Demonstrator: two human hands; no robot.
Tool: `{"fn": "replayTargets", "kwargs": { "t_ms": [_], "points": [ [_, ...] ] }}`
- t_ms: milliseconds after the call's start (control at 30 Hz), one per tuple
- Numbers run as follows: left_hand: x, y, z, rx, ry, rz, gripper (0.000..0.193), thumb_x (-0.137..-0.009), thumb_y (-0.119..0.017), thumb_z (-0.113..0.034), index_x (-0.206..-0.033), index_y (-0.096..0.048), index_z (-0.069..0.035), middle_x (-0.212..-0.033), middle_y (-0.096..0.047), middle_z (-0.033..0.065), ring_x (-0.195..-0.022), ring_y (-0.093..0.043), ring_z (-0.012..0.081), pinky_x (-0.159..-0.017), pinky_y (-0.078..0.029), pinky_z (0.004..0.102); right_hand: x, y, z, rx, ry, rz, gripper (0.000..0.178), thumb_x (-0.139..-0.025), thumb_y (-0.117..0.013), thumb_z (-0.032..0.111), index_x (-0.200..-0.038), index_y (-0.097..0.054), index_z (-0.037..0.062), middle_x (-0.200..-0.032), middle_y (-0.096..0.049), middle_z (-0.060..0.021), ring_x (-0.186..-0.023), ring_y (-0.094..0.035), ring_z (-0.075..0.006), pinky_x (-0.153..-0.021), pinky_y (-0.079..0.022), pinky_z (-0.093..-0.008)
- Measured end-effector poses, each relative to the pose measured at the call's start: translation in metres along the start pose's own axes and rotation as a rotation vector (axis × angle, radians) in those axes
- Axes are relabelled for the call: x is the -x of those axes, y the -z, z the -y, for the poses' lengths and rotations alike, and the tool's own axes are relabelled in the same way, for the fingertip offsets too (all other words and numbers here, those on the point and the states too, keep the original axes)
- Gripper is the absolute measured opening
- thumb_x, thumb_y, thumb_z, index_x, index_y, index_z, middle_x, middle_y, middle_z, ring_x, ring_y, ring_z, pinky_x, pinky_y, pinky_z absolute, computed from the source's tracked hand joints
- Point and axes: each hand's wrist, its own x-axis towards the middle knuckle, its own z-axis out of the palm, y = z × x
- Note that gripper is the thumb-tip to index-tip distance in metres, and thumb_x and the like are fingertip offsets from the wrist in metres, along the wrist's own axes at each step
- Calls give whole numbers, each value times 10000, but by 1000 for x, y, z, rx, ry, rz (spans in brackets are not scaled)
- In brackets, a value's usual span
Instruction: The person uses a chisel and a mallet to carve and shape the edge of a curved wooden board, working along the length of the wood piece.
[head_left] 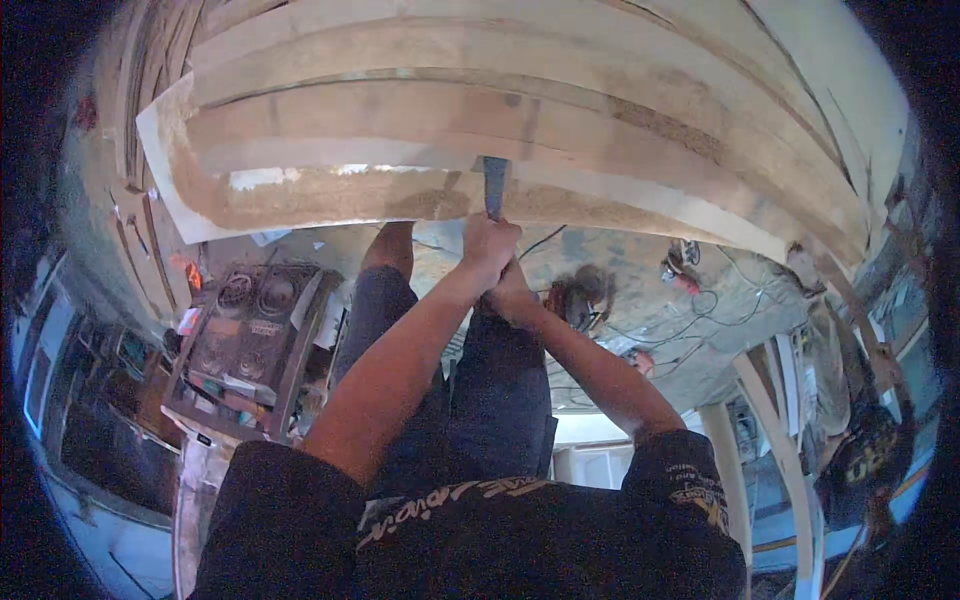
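Both of my hands are closed together in front of me, one just beyond the other. My left hand (490, 248) is the farther one, and my right hand (513, 298) wraps close behind it. From the left fist sticks out a flat, grey-blue bladed tool (494, 185), wider at its far end. Whether it is a chisel, scraper or file I cannot tell, and its handle is hidden in my grip. The blade lies over the near edge strip of a large wooden board (400, 122). Sawdust (330, 195) covers much of that strip.
Wood strips (135, 110) lie at the far left. A dusty box-like machine with round parts (255, 320) stands at the left. Loose cords (705, 305) and a red-marked tool (682, 277) lie on the floor at the right. Boards (780, 430) lean at the lower right.
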Motion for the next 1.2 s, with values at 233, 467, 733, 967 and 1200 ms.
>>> {"fn": "replayTargets", "kwargs": {
  "t_ms": [233,467,733,967,1200],
  "points": [
    [-16,5,25,-356,-370,60,274,-792,-675,-251,-747,-700,18,-794,-686,277,-767,-690,450,-745,-543,511,5,-1,-15,272,-30,75,457,-897,-736,241,-1243,-580,-13,-1217,-628,-157,-1069,-594,-173,-850,-528,-380],
    [2,22,-2,-539,-706,-9,155,-772,-644,-171,-756,-727,-41,-749,-693,216,-769,-725,387,-663,-554,492,7,-3,-12,348,-98,-17,473,-974,-640,333,-1249,-582,-48,-1202,-622,-221,-1034,-630,-312,-848,-534,-447],
    [-5,5,3,-7,-47,112,196,-777,-664,-186,-889,-722,-36,-799,-700,202,-824,-727,387,-690,-574,481,5,18,-63,722,251,37,469,-1004,-634,319,-1307,-524,-22,-1168,-627,-203,-1034,-643,-274,-839,-550,-453],
    [-7,-10,5,50,-110,52,348,-821,-682,-214,-1076,-679,23,-912,-720,235,-914,-719,419,-784,-588,491,-17,46,-118,-117,-91,-51,424,-1008,-643,331,-1316,-521,67,-1160,-609,-100,-1018,-623,-249,-847,-548,-408],
    [-4,24,1,33,-267,349,267,-768,-661,-178,-874,-744,52,-855,-711,268,-873,-728,427,-795,-583,507,1,49,-84,1225,-23,133,500,-975,-671,447,-1292,-521,92,-1186,-581,-85,-1046,-608,-218,-892,-534,-382]
  ]
}}
